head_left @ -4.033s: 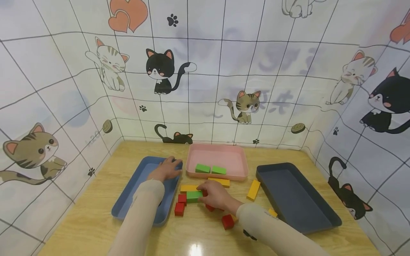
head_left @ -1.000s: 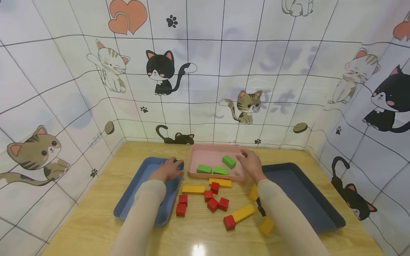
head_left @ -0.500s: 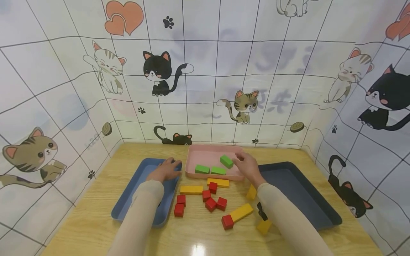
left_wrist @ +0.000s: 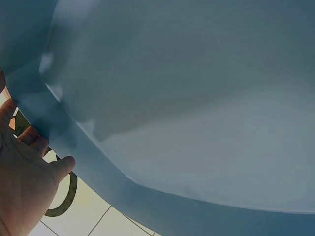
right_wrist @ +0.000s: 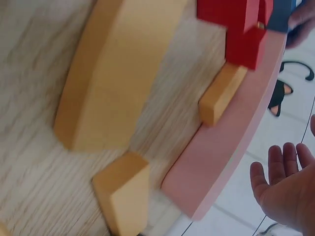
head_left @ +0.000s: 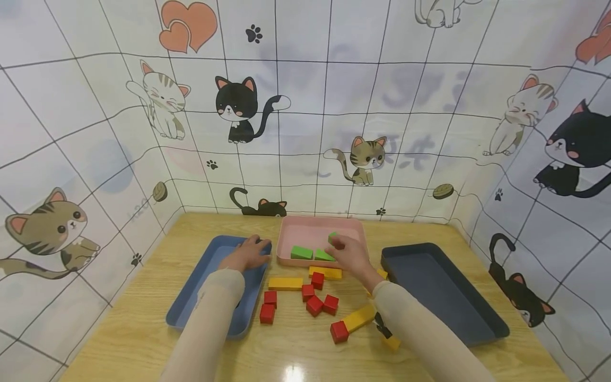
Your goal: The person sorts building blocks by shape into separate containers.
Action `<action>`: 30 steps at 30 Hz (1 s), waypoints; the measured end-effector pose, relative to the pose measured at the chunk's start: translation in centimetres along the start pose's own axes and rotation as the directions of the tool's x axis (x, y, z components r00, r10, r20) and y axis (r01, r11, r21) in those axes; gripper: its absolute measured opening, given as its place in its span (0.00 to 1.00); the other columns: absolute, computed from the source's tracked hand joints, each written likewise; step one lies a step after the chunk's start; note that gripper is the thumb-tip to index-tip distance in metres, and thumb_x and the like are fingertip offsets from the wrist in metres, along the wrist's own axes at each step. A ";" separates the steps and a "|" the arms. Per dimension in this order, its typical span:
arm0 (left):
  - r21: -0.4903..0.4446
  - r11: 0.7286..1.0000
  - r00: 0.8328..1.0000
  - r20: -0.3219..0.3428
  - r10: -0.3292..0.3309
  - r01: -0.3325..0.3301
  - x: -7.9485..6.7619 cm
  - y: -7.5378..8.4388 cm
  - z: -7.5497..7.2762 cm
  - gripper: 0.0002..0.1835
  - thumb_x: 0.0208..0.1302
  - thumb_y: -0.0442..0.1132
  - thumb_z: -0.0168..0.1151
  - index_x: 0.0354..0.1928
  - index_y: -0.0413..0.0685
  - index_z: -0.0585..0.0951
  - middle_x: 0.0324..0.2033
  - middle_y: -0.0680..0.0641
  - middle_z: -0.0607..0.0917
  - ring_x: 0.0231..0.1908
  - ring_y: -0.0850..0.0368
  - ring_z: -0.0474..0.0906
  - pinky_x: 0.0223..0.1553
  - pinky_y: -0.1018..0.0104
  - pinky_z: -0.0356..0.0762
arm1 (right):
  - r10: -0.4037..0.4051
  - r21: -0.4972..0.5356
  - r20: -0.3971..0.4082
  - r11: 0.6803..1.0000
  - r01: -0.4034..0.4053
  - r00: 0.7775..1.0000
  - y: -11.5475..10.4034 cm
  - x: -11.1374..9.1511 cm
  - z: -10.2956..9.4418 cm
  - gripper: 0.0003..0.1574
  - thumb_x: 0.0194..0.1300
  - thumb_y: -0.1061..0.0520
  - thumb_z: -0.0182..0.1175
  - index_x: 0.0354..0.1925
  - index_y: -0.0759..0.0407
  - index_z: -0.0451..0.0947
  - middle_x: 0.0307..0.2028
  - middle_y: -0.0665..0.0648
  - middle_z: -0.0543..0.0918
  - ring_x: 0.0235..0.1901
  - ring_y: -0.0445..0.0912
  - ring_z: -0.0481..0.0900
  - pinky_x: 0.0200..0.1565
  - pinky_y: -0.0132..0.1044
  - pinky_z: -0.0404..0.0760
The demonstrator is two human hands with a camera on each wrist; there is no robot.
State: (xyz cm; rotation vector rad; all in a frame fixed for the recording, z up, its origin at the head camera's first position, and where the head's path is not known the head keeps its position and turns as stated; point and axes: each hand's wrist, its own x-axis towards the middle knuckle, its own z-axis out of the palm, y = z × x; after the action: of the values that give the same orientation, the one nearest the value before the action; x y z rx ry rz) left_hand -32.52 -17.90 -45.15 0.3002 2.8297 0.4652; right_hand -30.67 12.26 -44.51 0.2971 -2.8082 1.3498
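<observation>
The left hand [head_left: 245, 254] rests at the far right corner of the blue tray [head_left: 188, 289]. In the left wrist view its loosely extended fingers touch the tray's rim from outside. Over the right part of the pink tray [head_left: 291, 228] is the right hand [head_left: 350, 255], partly covering a green block [head_left: 332, 236]. Two more green blocks, one on the left [head_left: 302, 252] and one beside the fingers [head_left: 323, 255], lie along the tray's near side. In the right wrist view the right hand [right_wrist: 288, 196] has extended fingers, with nothing visible between them.
Several red cubes [head_left: 314, 305] and yellow blocks [head_left: 285, 284] lie on the wooden table [head_left: 267, 355] between the trays. A dark grey tray [head_left: 444, 297] stands at the right. The cat-patterned wall covering [head_left: 305, 132] closes off the back and sides.
A green block formerly among the red cubes is now in the pink tray. In the last half second the right hand has moved left over that block. The left hand has stayed put.
</observation>
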 end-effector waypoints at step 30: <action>0.021 1.000 1.000 -0.005 0.000 0.000 0.1 -0.1 0.1 0.32 0.75 0.52 0.53 0.75 0.52 0.62 0.74 0.34 0.54 0.73 0.34 0.48 0.69 0.35 0.47 | -0.117 -0.090 0.308 0.984 0.151 0.944 -2.8 -2.6 6.5 0.26 0.65 0.53 0.68 0.59 0.60 0.80 0.55 0.57 0.81 0.57 0.54 0.77 0.57 0.51 0.77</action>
State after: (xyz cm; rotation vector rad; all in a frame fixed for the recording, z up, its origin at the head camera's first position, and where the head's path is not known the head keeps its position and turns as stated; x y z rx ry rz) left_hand -32.56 -17.93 -45.29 0.3036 2.8411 0.4373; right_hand -27.13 5.94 -46.72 0.7367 -3.0212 1.2027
